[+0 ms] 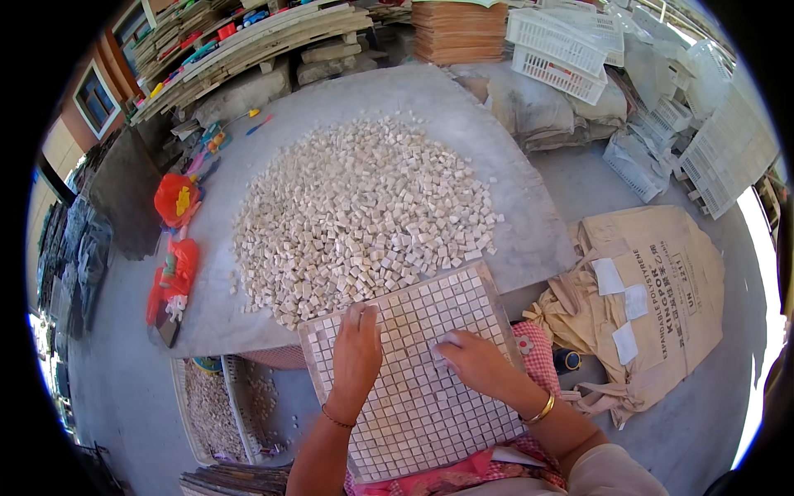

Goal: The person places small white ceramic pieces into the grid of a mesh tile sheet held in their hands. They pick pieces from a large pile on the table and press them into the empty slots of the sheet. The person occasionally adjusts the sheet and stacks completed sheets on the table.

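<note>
Grid tray: We saw a square grid tray [430,413] lying tilted across the person's lap, its far edge resting on the near edge of the tabletop [513,223]; nearly all its cells held small pale stone cubes.
Left hand: The left hand [357,351] lay palm down on the tray's far left part, fingers [357,316] stretched flat and close together, pressing on the cubes in the cells. A thin bracelet sat at that wrist.
Right hand: The right hand [475,357] rested near the tray's middle, fingers curled and pinched on a pale cube [444,341] at the grid surface. A gold bangle [542,409] circled its wrist.
Cloth: Red checked cloth [538,355] showed under the tray's right and lower edges.
Crate: Below the tabletop on the left stood a white crate [217,409] holding more stone pieces.
Sacks: To the right, tan sacks [653,298] lay crumpled on the floor.
Cube heap: Just beyond the tray, a wide heap of loose cubes [364,207] covered the middle of the grey tabletop.
Left edge: Red-orange plastic bags [175,198] lay along the tabletop's left edge.
Far side: White plastic baskets [556,51] and stacked slabs [248,45] stood behind the tabletop.
</note>
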The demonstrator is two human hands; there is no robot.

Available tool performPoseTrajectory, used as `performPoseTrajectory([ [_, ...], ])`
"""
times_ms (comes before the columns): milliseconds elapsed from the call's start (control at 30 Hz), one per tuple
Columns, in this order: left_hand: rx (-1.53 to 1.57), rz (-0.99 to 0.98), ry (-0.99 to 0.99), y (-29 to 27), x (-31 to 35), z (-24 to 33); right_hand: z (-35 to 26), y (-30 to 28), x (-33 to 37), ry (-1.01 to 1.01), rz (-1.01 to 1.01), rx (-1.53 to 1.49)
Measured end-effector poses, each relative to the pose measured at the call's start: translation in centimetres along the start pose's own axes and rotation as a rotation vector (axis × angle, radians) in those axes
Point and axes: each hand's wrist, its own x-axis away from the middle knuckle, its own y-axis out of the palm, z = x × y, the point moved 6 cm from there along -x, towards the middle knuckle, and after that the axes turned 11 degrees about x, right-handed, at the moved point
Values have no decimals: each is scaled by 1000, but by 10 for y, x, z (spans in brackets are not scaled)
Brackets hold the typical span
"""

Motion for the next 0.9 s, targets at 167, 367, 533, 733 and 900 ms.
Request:
performPoseTrajectory([
  [167, 303, -200, -32, 33, 49, 36, 4, 4, -9, -55, -92, -23],
  [367, 290, -233, -55, 50, 63, 31, 6, -8, -15, -52, -68, -126],
  [533, 444, -54, -192, 22, 60, 9, 4, -7, -33, 161, -280, -630],
  [733, 676, 132, -465, -20, 68, -39, -9, 15, -69, 398, -388, -1132],
  [900, 552, 263, -459, -50, 57, -66, -42, 21, -127, 1, -89, -450],
])
